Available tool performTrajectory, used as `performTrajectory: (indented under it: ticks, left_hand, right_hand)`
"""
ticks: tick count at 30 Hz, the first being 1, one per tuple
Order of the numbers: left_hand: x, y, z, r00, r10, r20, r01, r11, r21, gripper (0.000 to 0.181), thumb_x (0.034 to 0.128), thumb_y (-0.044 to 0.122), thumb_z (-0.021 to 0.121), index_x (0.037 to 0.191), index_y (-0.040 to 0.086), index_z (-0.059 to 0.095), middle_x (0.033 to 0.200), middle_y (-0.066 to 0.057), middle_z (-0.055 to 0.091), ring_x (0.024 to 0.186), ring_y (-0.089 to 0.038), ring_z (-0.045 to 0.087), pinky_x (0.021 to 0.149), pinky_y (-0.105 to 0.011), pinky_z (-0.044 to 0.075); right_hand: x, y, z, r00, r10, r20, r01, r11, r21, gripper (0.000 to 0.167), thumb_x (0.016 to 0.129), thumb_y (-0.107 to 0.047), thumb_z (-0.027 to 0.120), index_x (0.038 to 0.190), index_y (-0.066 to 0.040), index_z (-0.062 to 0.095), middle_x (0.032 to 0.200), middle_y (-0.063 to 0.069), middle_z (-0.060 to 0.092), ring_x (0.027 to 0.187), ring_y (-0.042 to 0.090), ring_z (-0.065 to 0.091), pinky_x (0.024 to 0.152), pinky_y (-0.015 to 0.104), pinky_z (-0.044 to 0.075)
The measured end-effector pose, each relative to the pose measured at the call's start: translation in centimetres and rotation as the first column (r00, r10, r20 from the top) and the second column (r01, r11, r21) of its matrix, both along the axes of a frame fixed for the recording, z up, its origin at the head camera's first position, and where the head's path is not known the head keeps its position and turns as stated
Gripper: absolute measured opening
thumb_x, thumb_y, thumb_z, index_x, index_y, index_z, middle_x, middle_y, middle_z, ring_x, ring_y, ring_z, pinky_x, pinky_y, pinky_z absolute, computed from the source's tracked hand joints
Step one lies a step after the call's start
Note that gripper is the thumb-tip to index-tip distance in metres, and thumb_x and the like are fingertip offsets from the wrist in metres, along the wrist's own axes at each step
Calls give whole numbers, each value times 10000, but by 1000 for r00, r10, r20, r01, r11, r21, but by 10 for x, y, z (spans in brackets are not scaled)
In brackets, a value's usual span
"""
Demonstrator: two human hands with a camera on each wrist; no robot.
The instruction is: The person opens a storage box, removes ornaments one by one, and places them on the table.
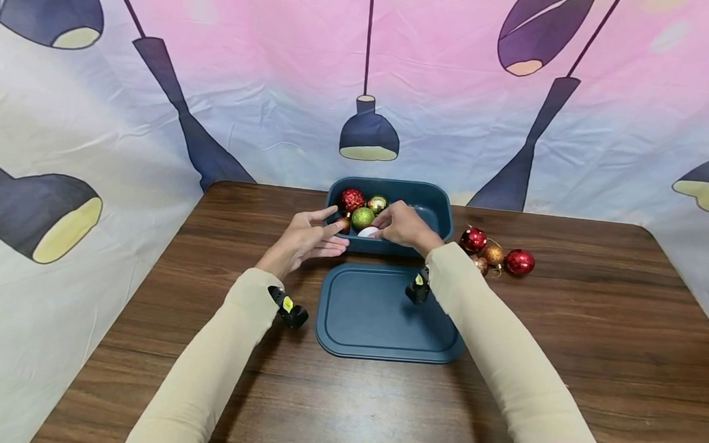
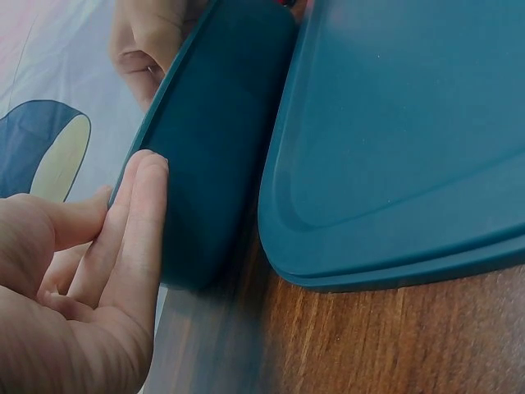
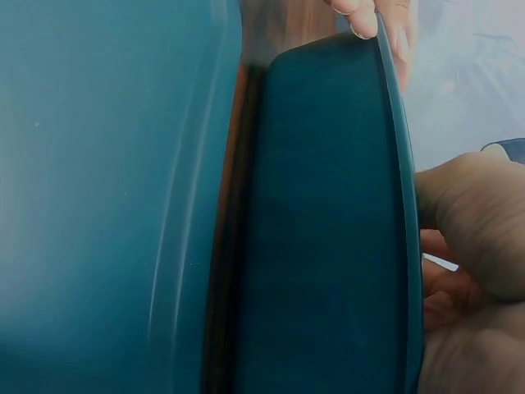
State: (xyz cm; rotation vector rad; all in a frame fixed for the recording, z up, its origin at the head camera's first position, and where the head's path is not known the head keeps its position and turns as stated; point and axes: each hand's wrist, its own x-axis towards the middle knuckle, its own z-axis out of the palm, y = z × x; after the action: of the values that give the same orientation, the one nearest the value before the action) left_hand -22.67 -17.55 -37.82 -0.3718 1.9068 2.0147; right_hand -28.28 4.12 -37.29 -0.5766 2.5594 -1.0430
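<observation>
A dark teal box (image 1: pixel 390 246) stands at the table's back edge. Inside its left part lie a red bauble (image 1: pixel 352 199), a gold bauble (image 1: pixel 377 204), a green bauble (image 1: pixel 363 218) and a brownish-orange one (image 1: pixel 343 225). My left hand (image 1: pixel 310 235) holds the box's front left corner, long fingers against the outer wall and thumb over the rim. Reaching in over the front wall, my right hand (image 1: pixel 405 225) pinches a white ball (image 1: pixel 368 232) beside the green bauble. In the right wrist view the box wall (image 3: pixel 328 213) hides the right fingertips.
A flat teal lid (image 1: pixel 385 313) lies on the table in front of the box. Right of the box are a red bauble (image 1: pixel 520 262), another red one (image 1: pixel 473 239), a gold one (image 1: pixel 493 253) and a copper one (image 1: pixel 480 264). A printed cloth (image 1: pixel 299 135) hangs behind.
</observation>
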Motion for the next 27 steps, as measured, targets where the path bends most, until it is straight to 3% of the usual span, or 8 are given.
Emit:
performTrajectory:
  ticks: [15,27]
  left_hand:
    - [0,2,2,1000,-3,-6,3,1000,-6,612,1013,203,655,1568,280,412,947,-167,760,807,-222,763,776,-345,635]
    - [0,1,2,1000,1,5,-1,1000,-8,608,1012,201,656,1564,285,418,939,-157,760,821,-225,763,770,-335,636]
  right_hand:
    - [5,23,16,997,-80,-7,80,996,-34,305,923,-103,766,1193,30,720,1154,200,709,1034,314,670,909,454,583]
    - [9,52,38,994,-84,-75,83,996,-24,319,943,-132,745,1203,48,703,1167,219,691,1009,328,663,862,454,574]
